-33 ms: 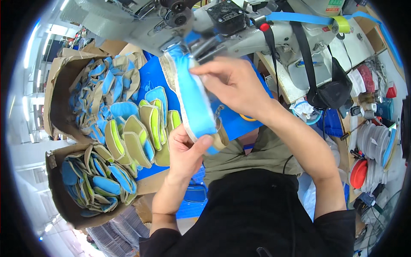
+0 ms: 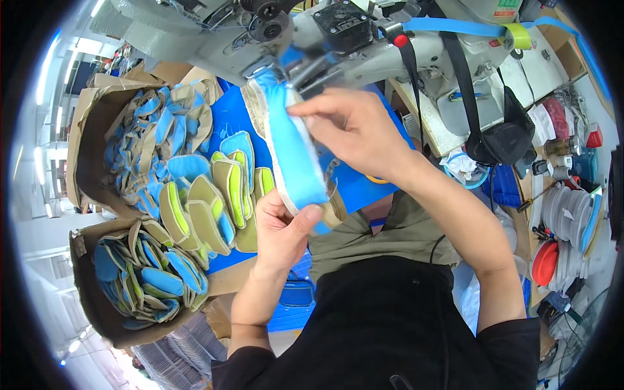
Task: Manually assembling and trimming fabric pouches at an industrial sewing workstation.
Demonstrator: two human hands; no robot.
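**Hands barely shifted, blue piece still at the sewing machine**

Almost nothing moved since the earlier frame: both hands keep the same grip and the piece sits in the same spot. The landmark is the sewing machine (image 2: 364, 45).

- Right hand (image 2: 354, 133), just below the machine head, pinches the top end of the blue padded piece (image 2: 296, 156), fingers closed on it.
- Left hand (image 2: 283, 227), further below the machine, clamps the piece's lower end, thumb on top.
- The piece's top edge is tucked under the machine's foot area; whether it is already being stitched I cannot tell.
- Left of the machine: a blue desk (image 2: 231, 120) with a loose heap of green-lined pieces (image 2: 214, 201), and two cardboard boxes (image 2: 91, 130) full of similar pieces.

Judgement: one piece in hand, many waiting or done; which, unclear.
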